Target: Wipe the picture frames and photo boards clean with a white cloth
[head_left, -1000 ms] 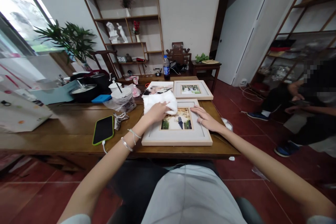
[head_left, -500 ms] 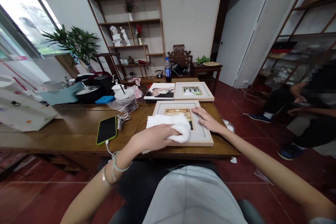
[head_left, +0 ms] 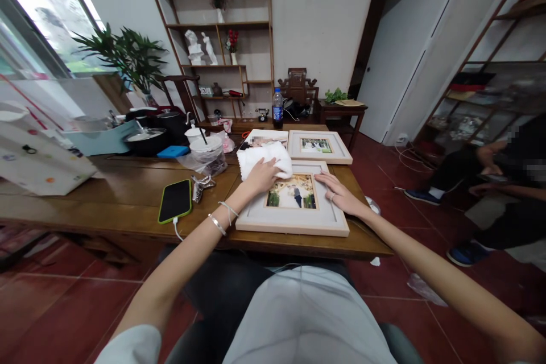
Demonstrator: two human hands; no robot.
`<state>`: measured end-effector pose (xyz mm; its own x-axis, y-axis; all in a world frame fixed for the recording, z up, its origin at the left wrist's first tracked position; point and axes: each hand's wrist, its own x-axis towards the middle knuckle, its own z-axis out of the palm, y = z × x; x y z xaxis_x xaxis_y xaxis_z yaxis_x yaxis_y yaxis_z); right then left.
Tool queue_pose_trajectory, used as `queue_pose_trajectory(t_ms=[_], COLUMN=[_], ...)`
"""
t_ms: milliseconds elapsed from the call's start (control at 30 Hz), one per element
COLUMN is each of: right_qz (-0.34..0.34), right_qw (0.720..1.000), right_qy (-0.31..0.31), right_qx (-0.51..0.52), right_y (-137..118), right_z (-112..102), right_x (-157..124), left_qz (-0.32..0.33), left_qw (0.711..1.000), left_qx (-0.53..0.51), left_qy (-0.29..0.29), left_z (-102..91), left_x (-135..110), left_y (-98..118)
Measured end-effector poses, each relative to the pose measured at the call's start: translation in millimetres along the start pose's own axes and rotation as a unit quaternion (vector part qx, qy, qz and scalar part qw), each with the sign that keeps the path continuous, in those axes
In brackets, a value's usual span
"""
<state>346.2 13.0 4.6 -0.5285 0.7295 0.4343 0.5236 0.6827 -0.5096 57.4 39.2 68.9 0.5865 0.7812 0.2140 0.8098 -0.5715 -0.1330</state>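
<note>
A light wood picture frame (head_left: 251, 222) with a small photo in its middle lies flat at the table's front edge. On its upper left part my left hand (head_left: 263, 175) presses a white cloth (head_left: 256, 157), fingers over the folded fabric. The cloth reaches past the frame's far edge and covers part of a photo panel (head_left: 277, 135) behind. My right hand (head_left: 341, 193) rests on the frame's right side with fingers stretched out, holding nothing. A second picture frame (head_left: 341, 153) lies just behind, at the right.
On the wooden table (head_left: 128, 199) lie a phone (head_left: 176, 201) with a cable and a blue box (head_left: 173, 152). Beside them stand a bagged cup (head_left: 207, 151) and a black pot (head_left: 147, 141). A bottle (head_left: 277, 108) stands behind the frames. Another person (head_left: 490, 182) sits at the right.
My left hand has slid the cloth away from me, from the frame's front left to its far left corner, uncovering the photo. My right hand stays on the right side.
</note>
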Motion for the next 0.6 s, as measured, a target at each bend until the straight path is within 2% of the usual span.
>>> queue_pose_trajectory(t_ms=[100, 267, 333, 400, 500, 600], right_qz=[0.004, 0.007, 0.018, 0.028, 0.024, 0.014], right_qw=[1.0, 1.0, 1.0, 0.999, 1.0, 1.0], right_qy=[0.002, -0.001, -0.005, -0.006, 0.0, 0.004], right_qx=[0.0, -0.008, -0.013, -0.017, -0.016, -0.016], right_y=[0.9, 0.7, -1.1, -2.8, -2.9, 0.2], right_z=[0.6, -0.1, -1.0, -1.6, -1.2, 0.2], right_x=[0.2, 0.9, 0.9, 1.0, 1.3, 2.0], left_qz=[0.031, 0.121, 0.137, 0.144, 0.139, 0.113], left_qw=[0.998, 0.978, 0.972, 0.969, 0.969, 0.978], left_qx=[-0.005, -0.086, -0.116, -0.142, -0.158, -0.125], left_qy=[-0.047, -0.143, -0.151, -0.142, -0.127, -0.126], left_z=[-17.1, -67.5, -85.5, -95.5, -89.7, -63.0], left_x=[-18.0, -73.0, -94.4, -108.7, -111.3, -92.6], left_y=[15.7, 51.3, 64.1, 72.9, 76.4, 67.9])
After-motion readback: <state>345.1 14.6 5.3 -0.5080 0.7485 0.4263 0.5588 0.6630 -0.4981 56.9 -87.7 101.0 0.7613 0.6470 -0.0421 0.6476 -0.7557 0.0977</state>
